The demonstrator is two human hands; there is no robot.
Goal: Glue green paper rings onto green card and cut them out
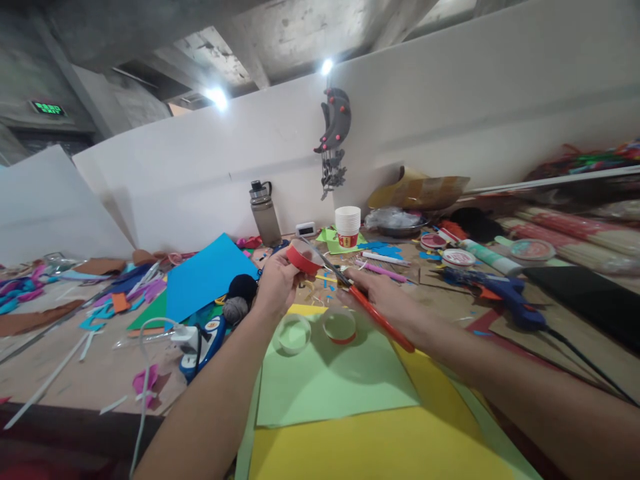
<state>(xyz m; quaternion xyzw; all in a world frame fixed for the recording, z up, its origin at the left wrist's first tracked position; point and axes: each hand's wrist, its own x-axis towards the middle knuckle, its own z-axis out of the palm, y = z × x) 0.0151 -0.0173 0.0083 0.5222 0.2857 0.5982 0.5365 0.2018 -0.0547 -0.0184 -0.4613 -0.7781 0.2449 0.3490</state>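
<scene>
My left hand (277, 285) grips a short red band cut from a paper cup (306, 260), holding it above the table. In my right hand (377, 293) is a pair of scissors with red handles (383, 317); the blades reach up to the band's right side. Below my hands, a white ring (294, 352) and a second ring with a red edge (345, 341) lie on a light green paper sheet (335, 393). Yellow paper (320, 453) sticks out from under that sheet.
A stack of paper cups (348, 223) and a grey bottle (265, 217) stand at the back. Blue card (205, 277) and a power strip (203, 350) with a white cable are on the left. A blue glue gun (517, 300) lies on the right.
</scene>
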